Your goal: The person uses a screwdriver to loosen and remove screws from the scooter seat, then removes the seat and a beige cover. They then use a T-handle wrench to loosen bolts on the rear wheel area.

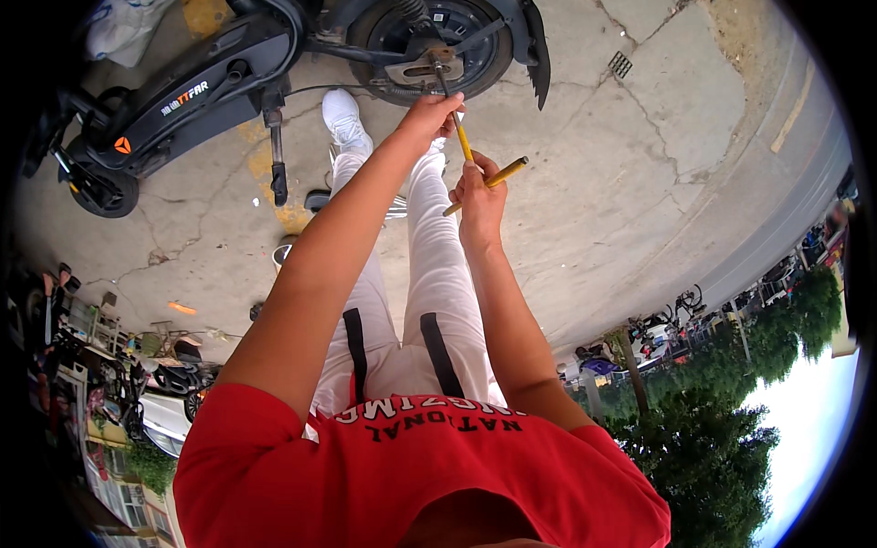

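Observation:
A yellow T-handle wrench reaches away from me, its dark tip against the axle area of the rear wheel of a black electric scooter. My left hand is closed around the wrench's shaft, close to the wheel. Lower down, my right hand grips the crossbar where it meets the shaft; both ends of the bar stick out past the fingers. A rusty metal bracket surrounds the spot where the tip sits. Whether the tip is seated on a nut is too small to tell.
The scooter's kickstand stands out at left, and a black cable runs toward the wheel. My white shoes are just below the scooter on cracked concrete. Tools lie partly hidden by my legs. A white bag rests at far left.

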`<action>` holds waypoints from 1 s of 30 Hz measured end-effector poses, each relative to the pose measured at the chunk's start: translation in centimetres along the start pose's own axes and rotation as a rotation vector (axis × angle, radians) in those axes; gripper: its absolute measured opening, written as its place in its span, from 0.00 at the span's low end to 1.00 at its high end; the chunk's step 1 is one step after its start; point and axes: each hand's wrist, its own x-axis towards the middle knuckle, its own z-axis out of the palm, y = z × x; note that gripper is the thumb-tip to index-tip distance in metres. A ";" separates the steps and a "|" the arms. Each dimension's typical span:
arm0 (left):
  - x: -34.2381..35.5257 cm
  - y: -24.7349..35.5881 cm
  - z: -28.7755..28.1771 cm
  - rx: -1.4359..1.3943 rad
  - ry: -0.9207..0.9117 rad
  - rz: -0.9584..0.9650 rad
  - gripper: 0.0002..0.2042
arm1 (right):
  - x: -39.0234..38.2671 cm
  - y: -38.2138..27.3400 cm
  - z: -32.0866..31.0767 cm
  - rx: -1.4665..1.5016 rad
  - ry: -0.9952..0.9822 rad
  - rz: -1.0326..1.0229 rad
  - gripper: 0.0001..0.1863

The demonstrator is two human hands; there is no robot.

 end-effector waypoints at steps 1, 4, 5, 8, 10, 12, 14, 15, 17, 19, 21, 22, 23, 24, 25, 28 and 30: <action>0.1 -0.1 -0.1 0.007 -0.005 -0.002 0.14 | 0.0 0.1 0.1 0.002 0.008 -0.002 0.14; 0.0 0.2 -0.5 0.095 -0.012 -0.003 0.15 | 0.1 -0.5 -0.1 0.575 -0.282 0.264 0.13; -0.1 0.8 -0.8 0.170 -0.012 0.001 0.16 | 0.0 -0.9 0.2 0.573 -0.299 0.267 0.13; -1.8 3.3 0.2 0.858 0.287 0.306 0.18 | -0.2 -2.6 1.1 0.450 -0.320 0.244 0.12; -4.8 6.1 2.9 1.042 0.389 0.530 0.22 | 0.5 -3.5 0.9 0.221 -0.283 0.185 0.11; -7.9 8.2 6.9 0.859 0.080 0.545 0.23 | 1.1 -3.6 1.1 0.209 -0.307 0.162 0.08; -10.0 9.2 10.7 0.682 -0.208 0.356 0.25 | 1.1 -3.6 1.1 0.162 -0.371 0.070 0.04; -9.9 9.4 11.5 0.659 -0.199 0.236 0.25 | 1.1 -3.6 1.1 0.139 -0.335 0.063 0.04; -9.9 9.5 12.5 0.607 -0.187 -0.011 0.25 | 0.5 -3.9 1.5 0.096 -0.253 0.050 0.06; -8.9 8.8 12.0 0.669 -0.222 0.045 0.24 | 0.4 -4.1 1.4 0.088 -0.237 0.059 0.09; -7.9 7.0 11.5 0.690 -0.209 0.239 0.24 | 0.2 -4.1 2.0 0.069 -0.224 0.033 0.11; -8.0 6.9 11.3 0.553 -0.194 0.252 0.23 | 0.5 -4.2 1.4 -0.125 -0.290 0.006 0.11; -8.5 7.0 10.8 0.416 -0.175 0.269 0.22 | 1.3 -4.6 0.5 -0.320 -0.362 -0.024 0.11; -9.0 7.0 10.1 0.279 -0.155 0.287 0.22 | 2.0 -4.9 0.1 -0.517 -0.432 -0.054 0.11; -9.7 7.0 9.1 0.011 -0.195 0.327 0.21 | 2.3 -5.2 0.3 -0.726 -0.436 -0.247 0.10; -11.6 5.5 5.3 -0.656 -0.263 0.450 0.19 | 3.2 -6.4 1.2 -1.460 -0.560 -0.884 0.10; -11.6 2.7 3.4 -0.912 -0.259 0.558 0.17 | 2.3 -8.4 2.7 -1.792 -0.558 -0.699 0.11</action>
